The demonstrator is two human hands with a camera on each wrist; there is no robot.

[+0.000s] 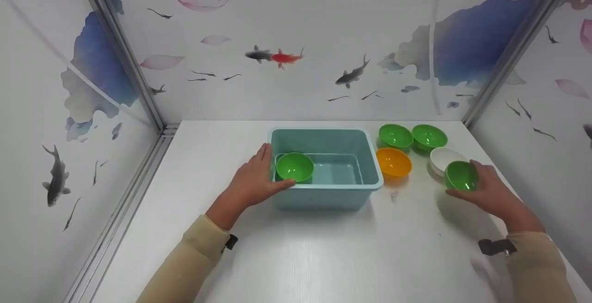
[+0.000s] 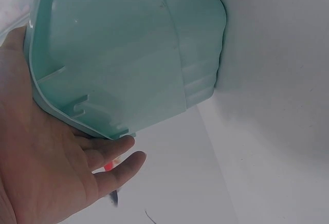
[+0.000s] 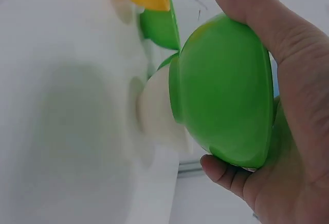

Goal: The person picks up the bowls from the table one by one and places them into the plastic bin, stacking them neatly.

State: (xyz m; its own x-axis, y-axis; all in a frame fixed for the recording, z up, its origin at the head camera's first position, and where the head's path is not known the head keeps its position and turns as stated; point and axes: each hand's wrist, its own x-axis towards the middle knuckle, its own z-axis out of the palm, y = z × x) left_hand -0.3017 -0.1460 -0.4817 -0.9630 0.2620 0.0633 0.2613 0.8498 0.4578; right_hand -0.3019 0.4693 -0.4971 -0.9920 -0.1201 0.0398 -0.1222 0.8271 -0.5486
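A light teal plastic tub (image 1: 319, 199) stands on the table, with one green bowl (image 1: 294, 167) inside at its left end. My left hand (image 1: 252, 176) rests against the tub's left front corner. Its thumb lies over the front rim, and its fairly straight fingers lie along the left side; the left wrist view shows them by the tub's rim (image 2: 33, 70). Off to the right, my right hand (image 1: 497, 192) holds another green bowl (image 1: 461, 176) by its rim, tilted and raised above the table. The right wrist view shows thumb and fingers around this bowl (image 3: 226, 90).
Right of the tub stand two green bowls (image 1: 395, 136), an orange bowl (image 1: 394, 163) near the tub's wall, and a white bowl (image 1: 446, 159) partly hidden behind the held one. White printed panels (image 1: 296, 95) enclose the table at back and sides.
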